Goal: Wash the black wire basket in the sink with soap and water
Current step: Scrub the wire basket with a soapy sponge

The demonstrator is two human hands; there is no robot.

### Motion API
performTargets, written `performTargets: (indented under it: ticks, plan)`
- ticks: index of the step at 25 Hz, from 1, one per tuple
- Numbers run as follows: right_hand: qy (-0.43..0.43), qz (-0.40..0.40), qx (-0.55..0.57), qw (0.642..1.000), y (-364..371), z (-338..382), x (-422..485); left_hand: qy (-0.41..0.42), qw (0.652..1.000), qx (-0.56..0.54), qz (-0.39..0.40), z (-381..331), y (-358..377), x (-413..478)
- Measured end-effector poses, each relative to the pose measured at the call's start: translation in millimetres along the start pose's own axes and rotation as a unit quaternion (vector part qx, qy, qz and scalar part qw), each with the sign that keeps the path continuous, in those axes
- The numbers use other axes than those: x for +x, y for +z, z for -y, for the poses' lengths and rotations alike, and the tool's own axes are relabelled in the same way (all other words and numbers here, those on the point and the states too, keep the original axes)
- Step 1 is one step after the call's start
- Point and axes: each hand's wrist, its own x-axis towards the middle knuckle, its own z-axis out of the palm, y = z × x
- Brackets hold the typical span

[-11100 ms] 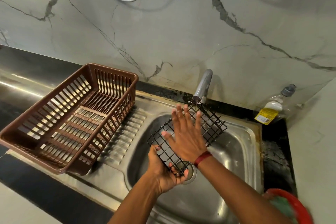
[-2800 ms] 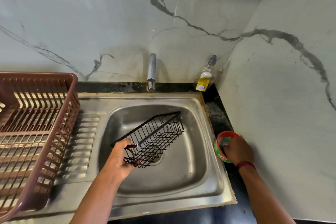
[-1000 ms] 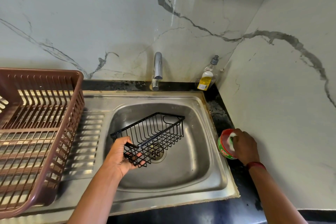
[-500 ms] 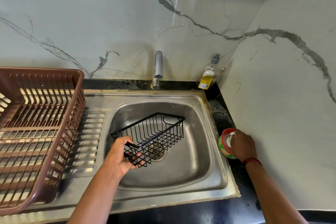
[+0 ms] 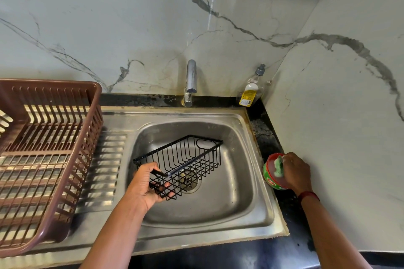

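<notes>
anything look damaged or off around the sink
Yes: the sink rim's front right corner looks chipped and ragged, and the black counter strip to its right is stained and crusty. The black wire basket looks intact.

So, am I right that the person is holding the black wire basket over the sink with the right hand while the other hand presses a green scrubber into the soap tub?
Not quite: the head view shows the left hand holding the black wire basket over the sink. The right hand presses the green scrubber into the soap tub.
</notes>
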Motion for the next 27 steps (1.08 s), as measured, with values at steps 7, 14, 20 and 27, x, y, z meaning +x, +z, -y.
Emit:
performTargets:
  ticks: [7, 14, 20, 27]
  plan:
    - [-0.011, 0.011, 0.02, 1.0, 0.2, 0.5, -3.0, -0.005, 1.0, 0.003, 0.003, 1.4, -0.2, 0.3]
    - [-0.07, 0.011, 0.031, 0.997, 4.1, -3.8, -4.9, -0.004, 1.0, 0.001, 0.0, 2.7, -0.8, -0.3]
    - [-0.068, 0.016, 0.024, 0.997, 6.0, -8.3, -2.4, -0.007, 1.0, 0.003, -0.004, 3.8, -0.2, -1.0]
    - [-0.055, 0.02, 0.002, 0.998, 8.9, -5.3, -1.3, -0.008, 1.0, 0.0, -0.007, 4.9, -0.2, -2.0]
